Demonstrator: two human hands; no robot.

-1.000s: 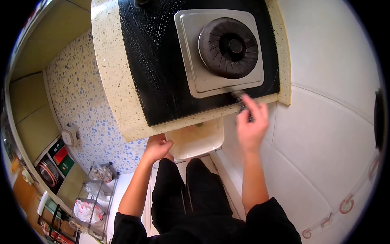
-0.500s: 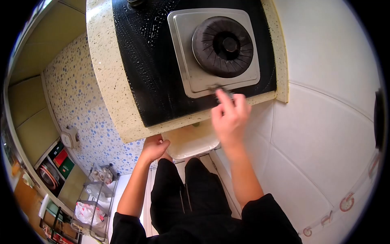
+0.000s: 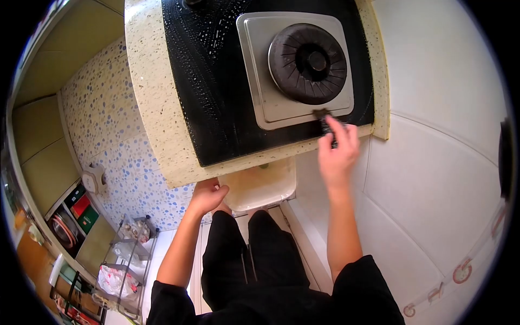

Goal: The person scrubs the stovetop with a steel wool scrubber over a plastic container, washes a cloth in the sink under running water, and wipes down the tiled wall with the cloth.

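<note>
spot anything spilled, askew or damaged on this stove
Nothing is askew or damaged. The black glass stovetop is covered in white suds and droplets, wet rather than spilled on. The right hand presses a dark scrubber at the burner plate edge; the left hand grips the countertop edge.

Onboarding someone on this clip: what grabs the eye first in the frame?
The round dark burner on its steel plate dominates the top centre, set in a black stovetop speckled with wet droplets. Just below it, the right hand presses a dark scrubber against the stovetop's front edge. The left hand rests lower down, by a pale tray beneath the speckled counter.
</note>
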